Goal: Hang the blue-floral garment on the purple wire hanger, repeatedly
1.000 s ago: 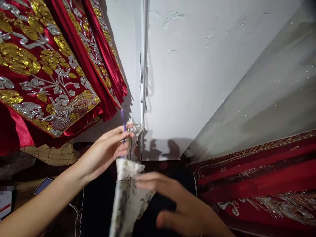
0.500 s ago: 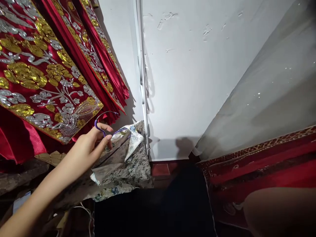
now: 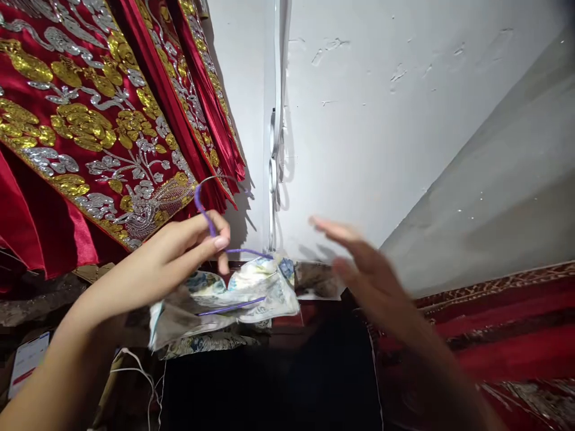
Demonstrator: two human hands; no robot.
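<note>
My left hand [image 3: 179, 254] is closed round the neck of a purple wire hanger [image 3: 211, 224], whose hook curves up above my fingers. A pale patterned cloth [image 3: 224, 299] with grey, white and blue print hangs bunched on the hanger, tilted almost flat. My right hand [image 3: 359, 263] is motion-blurred, fingers stretched out and apart, just right of the cloth and not touching it. It holds nothing.
Red satin garments [image 3: 90, 120] with gold and silver embroidery hang at the upper left. More red embroidered cloth [image 3: 494, 323] lies at the lower right. A white wall corner with a metal strip [image 3: 275, 137] is straight ahead. A phone [image 3: 27, 359] and a white cable [image 3: 139, 377] lie low left.
My left hand has swung the hanger and cloth rightward and tilted them flat. My right hand, out of view half a second ago, has come up beside the cloth.
</note>
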